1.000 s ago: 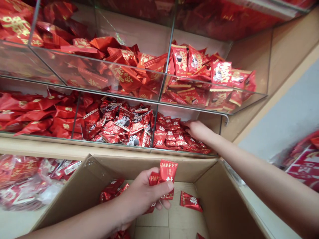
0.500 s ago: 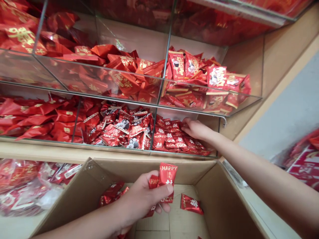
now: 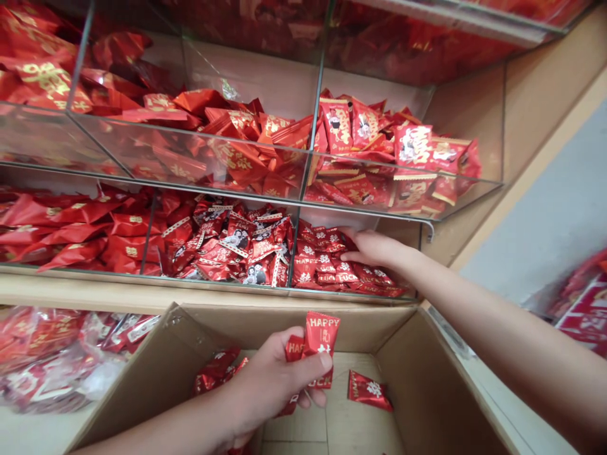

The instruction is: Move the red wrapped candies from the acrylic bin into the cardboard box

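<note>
Well, left hand [image 3: 270,385] holding packets [image 3: 322,335], right hand [image 3: 372,248] on shelved packets [image 3: 320,265]

A shop is indicated by tiered glass display bins [image 3: 190,158], divided into compartments and heaped with red foil packets [image 3: 246,253] printed in gold and white. Nearer, a cardboard box [image 3: 370,325] is set on a pale wooden shelf [image 3: 95,294], and clear bagged packets [image 3: 52,360] are piled to the left.
</note>
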`<action>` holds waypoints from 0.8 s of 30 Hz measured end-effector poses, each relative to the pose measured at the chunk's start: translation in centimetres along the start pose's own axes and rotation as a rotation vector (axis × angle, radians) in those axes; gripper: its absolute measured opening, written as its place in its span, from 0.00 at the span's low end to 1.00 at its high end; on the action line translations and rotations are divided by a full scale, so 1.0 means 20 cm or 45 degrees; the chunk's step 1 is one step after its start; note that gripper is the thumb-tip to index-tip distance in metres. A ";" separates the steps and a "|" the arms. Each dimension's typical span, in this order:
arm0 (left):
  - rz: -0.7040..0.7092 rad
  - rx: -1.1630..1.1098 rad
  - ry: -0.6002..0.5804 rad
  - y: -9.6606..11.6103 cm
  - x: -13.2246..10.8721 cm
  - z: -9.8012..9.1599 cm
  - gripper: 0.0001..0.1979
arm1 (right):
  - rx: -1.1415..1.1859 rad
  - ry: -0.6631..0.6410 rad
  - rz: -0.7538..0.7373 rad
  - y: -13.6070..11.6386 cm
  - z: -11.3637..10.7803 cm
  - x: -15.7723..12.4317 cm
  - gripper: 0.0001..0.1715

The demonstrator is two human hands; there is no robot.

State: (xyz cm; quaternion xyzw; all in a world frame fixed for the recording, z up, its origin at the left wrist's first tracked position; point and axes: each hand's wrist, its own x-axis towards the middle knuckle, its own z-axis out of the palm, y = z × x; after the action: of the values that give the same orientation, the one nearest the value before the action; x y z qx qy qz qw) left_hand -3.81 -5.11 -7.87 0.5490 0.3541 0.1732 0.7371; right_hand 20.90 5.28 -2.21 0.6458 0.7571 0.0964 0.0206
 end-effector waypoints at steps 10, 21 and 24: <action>0.019 0.038 0.010 -0.03 0.00 0.01 0.14 | -0.222 -0.022 0.115 -0.09 0.00 0.03 0.25; 0.010 0.018 0.013 -0.01 0.00 0.01 0.15 | -0.104 -0.052 0.136 -0.04 0.02 0.02 0.33; 0.034 0.010 0.012 -0.01 -0.01 0.01 0.14 | -0.079 -0.032 0.138 -0.03 0.01 0.02 0.35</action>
State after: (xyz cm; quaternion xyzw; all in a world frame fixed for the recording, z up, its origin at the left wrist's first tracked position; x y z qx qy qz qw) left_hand -3.72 -5.40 -7.93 0.5556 0.3508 0.1842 0.7310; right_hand 20.26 5.54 -2.50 0.6862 0.7172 0.1125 0.0448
